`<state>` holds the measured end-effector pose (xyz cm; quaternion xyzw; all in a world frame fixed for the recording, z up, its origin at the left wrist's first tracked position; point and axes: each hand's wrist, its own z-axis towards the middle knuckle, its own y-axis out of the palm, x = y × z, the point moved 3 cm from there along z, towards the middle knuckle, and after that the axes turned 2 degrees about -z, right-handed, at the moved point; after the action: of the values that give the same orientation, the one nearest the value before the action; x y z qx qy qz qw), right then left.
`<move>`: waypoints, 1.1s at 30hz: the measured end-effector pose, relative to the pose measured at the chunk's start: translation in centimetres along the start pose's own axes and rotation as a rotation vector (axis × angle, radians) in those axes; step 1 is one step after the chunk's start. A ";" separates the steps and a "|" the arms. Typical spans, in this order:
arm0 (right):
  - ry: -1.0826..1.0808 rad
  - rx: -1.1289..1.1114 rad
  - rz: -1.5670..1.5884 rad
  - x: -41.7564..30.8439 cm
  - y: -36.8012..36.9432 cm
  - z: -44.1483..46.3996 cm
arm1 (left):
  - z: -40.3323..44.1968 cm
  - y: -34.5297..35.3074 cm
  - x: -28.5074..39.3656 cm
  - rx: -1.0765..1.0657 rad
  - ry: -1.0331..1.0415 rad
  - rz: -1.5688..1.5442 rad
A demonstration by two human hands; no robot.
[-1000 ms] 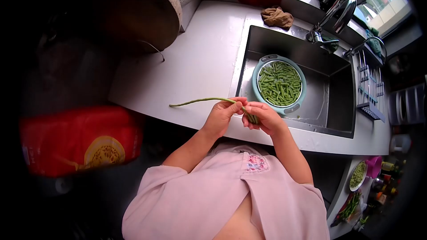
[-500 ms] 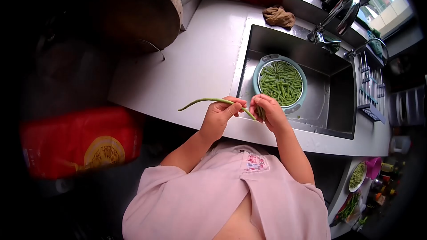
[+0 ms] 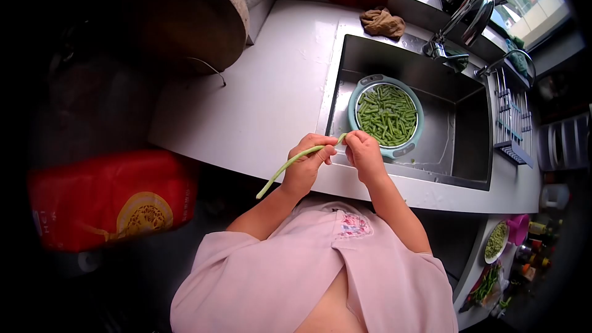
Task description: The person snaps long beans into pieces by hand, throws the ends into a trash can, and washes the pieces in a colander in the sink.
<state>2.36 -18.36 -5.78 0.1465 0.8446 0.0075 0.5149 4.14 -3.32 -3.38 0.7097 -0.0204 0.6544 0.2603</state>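
A long green bean runs between both hands over the counter's front edge. My left hand is closed on its middle, and the longer part hangs down to the left past the wrist. My right hand pinches its upper right end. Whether other bean pieces lie inside the right palm is hidden. Just beyond the right hand, a light blue colander stands in the sink. Many short cut bean pieces fill it.
A brown cloth lies behind the sink, near the faucet. At the right stands a dish rack. A round wooden board leans at the left, above a red bag. A bowl sits lower right.
The bean's free end has swung down and left. My right hand, apart from the bean half a second ago, now pinches its other end. Short pieces seen in that hand earlier no longer show.
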 end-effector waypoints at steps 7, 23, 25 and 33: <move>0.038 -0.290 0.299 -1.3 -1.8 -0.9 | -0.1 -0.5 1.4 -0.025 -0.145 -0.199; -0.057 0.018 -0.003 -0.4 -1.3 -0.8 | -0.4 1.3 0.8 -0.040 -0.011 -0.049; 0.048 -0.264 0.504 -0.2 -1.5 -0.7 | -0.4 1.0 0.9 -0.040 -0.063 -0.096; 0.103 -0.496 0.196 -0.9 -0.3 -2.7 | 0.5 0.2 0.0 -0.080 -0.248 -0.132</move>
<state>0.37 -18.49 -3.76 0.0967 0.8238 0.2713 0.4882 4.48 -3.69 -3.34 0.7741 -0.0316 0.5417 0.3262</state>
